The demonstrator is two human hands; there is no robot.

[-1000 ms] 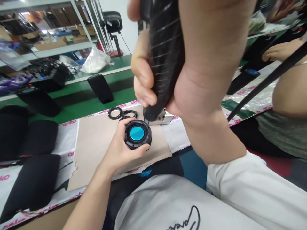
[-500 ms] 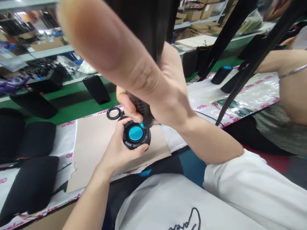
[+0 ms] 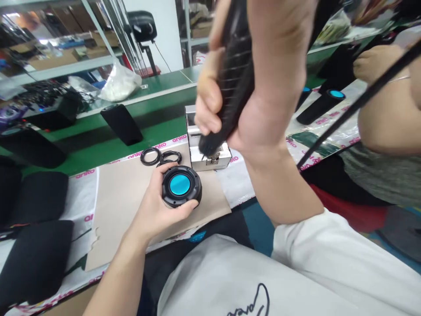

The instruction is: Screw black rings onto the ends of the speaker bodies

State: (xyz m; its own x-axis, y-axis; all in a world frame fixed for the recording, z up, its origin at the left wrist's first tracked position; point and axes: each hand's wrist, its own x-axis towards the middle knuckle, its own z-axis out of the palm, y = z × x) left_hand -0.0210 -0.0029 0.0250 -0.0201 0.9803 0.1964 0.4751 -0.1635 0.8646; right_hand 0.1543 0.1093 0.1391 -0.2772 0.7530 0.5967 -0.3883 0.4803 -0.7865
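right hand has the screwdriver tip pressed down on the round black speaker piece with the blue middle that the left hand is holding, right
Not quite. The head view shows the tip of the electric screwdriver in the right hand down at the silver metal box, apart from the speaker piece. The left hand does hold that piece.

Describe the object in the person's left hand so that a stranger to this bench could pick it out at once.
A beige card sheet lies on printed white film. Over it, the person's left hand holds a round black speaker part. Its glossy turquoise centre sets it apart from the two plain black rings lying just behind it.
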